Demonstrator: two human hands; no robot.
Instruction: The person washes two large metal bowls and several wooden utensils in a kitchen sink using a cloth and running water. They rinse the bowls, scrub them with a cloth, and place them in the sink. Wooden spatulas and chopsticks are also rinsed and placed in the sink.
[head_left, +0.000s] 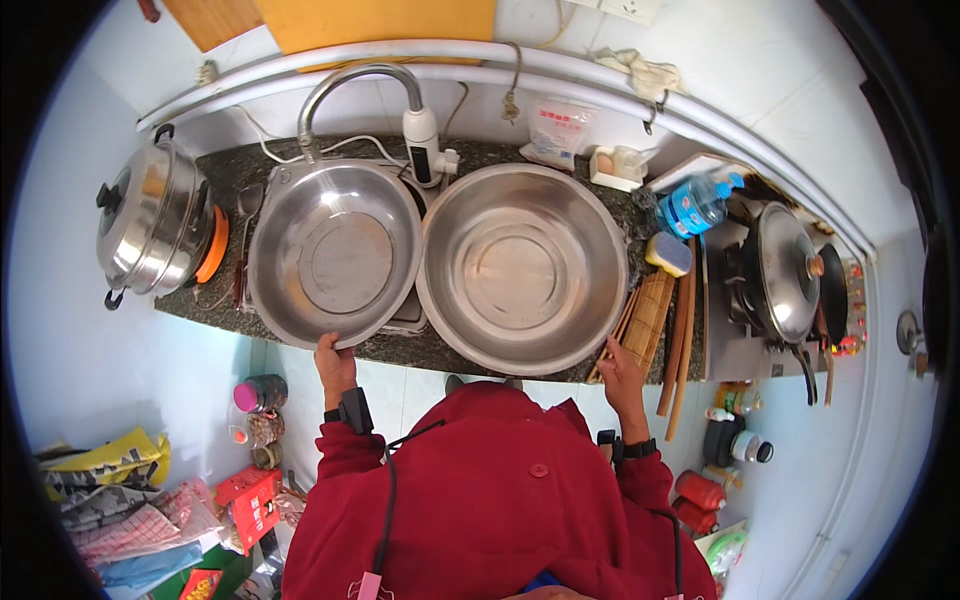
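Observation:
Two stainless steel basins stand side by side before me. The smaller steel basin (349, 259) rests over the sink (409, 311), on the left. On the right, the larger steel basin (517, 270) sits partly over the counter and reaches its front edge. Both basins look bare inside, apart from marks on their bottoms. My left hand (336, 364) grips the near rim of the smaller basin, thumb on top. With its fingertips, my right hand (624, 375) holds the larger basin's near right rim. A curved faucet (360, 71) with a white spout body (421, 146) stands behind the basins.
A lidded steamer pot (146, 225) stands left on an orange base (214, 244). Right of the basins are a bamboo mat (649, 322), wooden sticks (682, 337), a sponge (667, 255) and a blue-labelled bottle (690, 210). Further right, a lidded wok (784, 274) sits on the stove (724, 349).

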